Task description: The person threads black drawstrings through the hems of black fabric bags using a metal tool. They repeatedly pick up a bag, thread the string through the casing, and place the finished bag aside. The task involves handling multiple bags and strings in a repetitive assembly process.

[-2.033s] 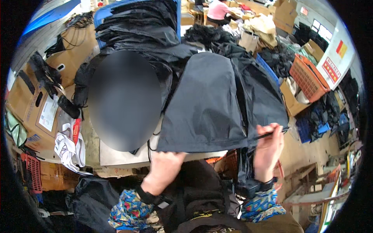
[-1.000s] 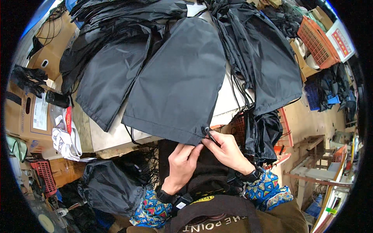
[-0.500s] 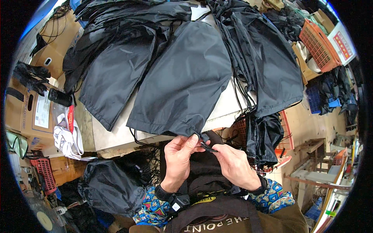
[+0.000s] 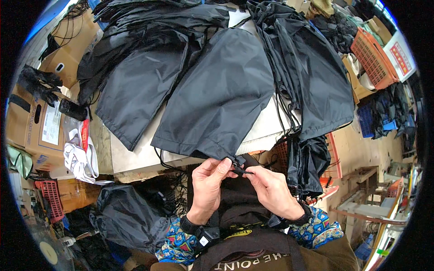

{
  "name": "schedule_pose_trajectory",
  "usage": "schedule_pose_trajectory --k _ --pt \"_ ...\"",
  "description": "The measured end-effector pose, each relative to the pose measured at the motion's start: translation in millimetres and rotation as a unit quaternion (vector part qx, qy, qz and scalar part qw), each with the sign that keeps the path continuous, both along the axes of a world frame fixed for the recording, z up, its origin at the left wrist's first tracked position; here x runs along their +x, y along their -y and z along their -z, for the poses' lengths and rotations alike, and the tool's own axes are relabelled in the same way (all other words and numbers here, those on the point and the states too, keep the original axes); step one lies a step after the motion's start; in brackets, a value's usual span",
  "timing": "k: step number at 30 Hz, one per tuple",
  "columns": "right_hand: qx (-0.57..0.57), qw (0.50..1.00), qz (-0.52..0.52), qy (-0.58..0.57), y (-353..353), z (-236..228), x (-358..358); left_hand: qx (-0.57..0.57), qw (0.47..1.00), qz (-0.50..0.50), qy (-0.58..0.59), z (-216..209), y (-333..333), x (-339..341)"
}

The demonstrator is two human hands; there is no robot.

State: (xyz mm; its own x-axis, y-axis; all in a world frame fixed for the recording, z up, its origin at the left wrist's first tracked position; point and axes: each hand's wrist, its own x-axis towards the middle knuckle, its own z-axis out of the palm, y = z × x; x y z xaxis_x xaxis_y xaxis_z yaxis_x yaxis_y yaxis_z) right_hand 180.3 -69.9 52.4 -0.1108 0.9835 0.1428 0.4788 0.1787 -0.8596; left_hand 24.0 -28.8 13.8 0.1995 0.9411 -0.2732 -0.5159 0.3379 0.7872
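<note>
A black fabric drawstring bag (image 4: 221, 90) lies over the near edge of the table, its gathered corner hanging down toward me. My left hand (image 4: 206, 187) is closed, pinching that corner between thumb and fingers. Just right of it, my right hand (image 4: 275, 192) grips the end of a short black cord (image 4: 244, 171) that comes out at the corner. Whether the cord is knotted there is too dark and small to tell. More black bags flank this one, a layered pile (image 4: 140, 86) on the left and another (image 4: 316, 86) on the right.
A white tabletop (image 4: 129, 160) shows between the bags. Cardboard boxes (image 4: 34, 131) and white straps (image 4: 81, 158) are at the left. Below them a black bag (image 4: 126, 217) slumps. An orange basket (image 4: 373, 54) stands far right, and a wooden frame (image 4: 364, 194) is lower right.
My right hand's fingers have shifted slightly on the cord, whose end now points out to the right. The left hand keeps its pinch. The whole view has shifted a little.
</note>
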Motion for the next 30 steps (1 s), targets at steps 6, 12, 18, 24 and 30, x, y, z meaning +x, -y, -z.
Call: schedule_pose_trajectory --k 6,12,18,24,30 --pt "-0.005 1.000 0.004 0.006 1 3 2 -0.010 1.000 -0.004 0.015 1 0 0" --pt "-0.071 0.997 -0.019 -0.010 -11 -9 2 0.022 0.997 0.056 -0.047 -1 5 2" --pt "-0.151 0.986 -0.077 -0.002 -12 -17 26 0.044 0.994 -0.083 -0.056 -5 -10 -12" --pt "-0.068 0.982 -0.100 0.145 3 -27 78 0.057 0.986 0.065 -0.140 -7 -9 -10" --pt "-0.102 0.981 -0.156 0.054 -7 -17 39 0.009 0.993 -0.116 -0.022 -3 -12 -23"
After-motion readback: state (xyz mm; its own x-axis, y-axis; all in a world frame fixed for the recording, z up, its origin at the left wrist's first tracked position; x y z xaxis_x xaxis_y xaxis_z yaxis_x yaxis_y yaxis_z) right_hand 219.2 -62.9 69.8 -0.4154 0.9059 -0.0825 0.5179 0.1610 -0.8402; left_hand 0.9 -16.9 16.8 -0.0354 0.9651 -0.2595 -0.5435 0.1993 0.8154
